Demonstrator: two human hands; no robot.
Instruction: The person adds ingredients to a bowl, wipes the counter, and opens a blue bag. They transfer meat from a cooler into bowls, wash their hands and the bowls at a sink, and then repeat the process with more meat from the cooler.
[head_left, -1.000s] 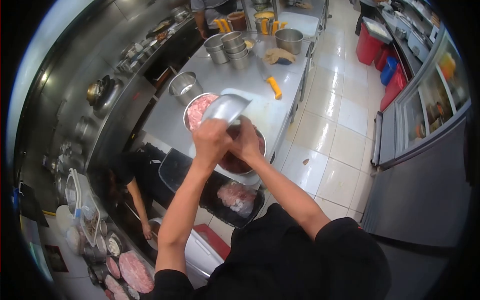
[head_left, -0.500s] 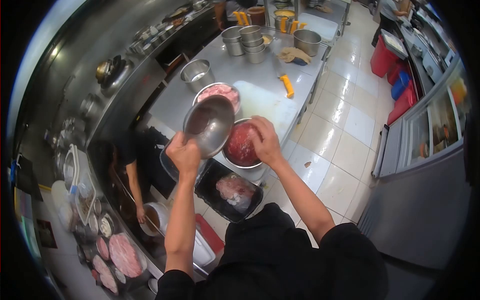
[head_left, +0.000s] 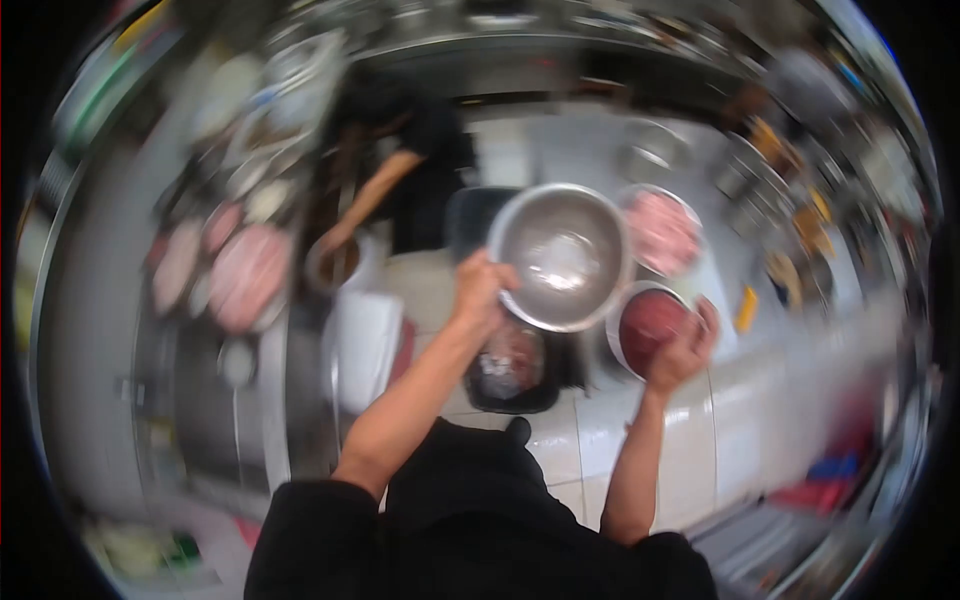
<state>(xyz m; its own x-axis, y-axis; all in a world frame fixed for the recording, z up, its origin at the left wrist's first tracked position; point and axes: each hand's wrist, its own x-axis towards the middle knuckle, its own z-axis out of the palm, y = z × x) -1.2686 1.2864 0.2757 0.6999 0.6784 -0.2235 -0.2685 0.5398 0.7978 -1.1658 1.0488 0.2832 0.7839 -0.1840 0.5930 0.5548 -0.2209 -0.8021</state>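
Observation:
My left hand (head_left: pixel 484 292) is closed on the rim of an empty-looking steel bowl (head_left: pixel 545 235), tipped so its inside faces me. To the right, a second metal bowl (head_left: pixel 614 345) sits at the table edge with dark red meat (head_left: pixel 645 325) filling it. My right hand (head_left: pixel 687 347) is at that bowl's right side, its fingers raised and apart; whether they touch the meat is blurred. A bowl of pale pink meat (head_left: pixel 660 232) stands just behind. Below the held bowl, a black tub (head_left: pixel 512 402) contains meat in what looks like clear plastic (head_left: pixel 508 360).
On the left, a person's forearm (head_left: pixel 375 195) reaches toward a bucket (head_left: pixel 362 265). Trays of meat (head_left: pixel 245 275) lie on the left counter. A yellow-handled tool (head_left: pixel 745 310) and steel pots (head_left: pixel 655 150) rest on the metal table (head_left: pixel 565 140).
My view has swung left, blurring the scene. The held bowl has moved away from the red meat and turned its inside toward me. My right hand has shifted to the meat bowl's edge.

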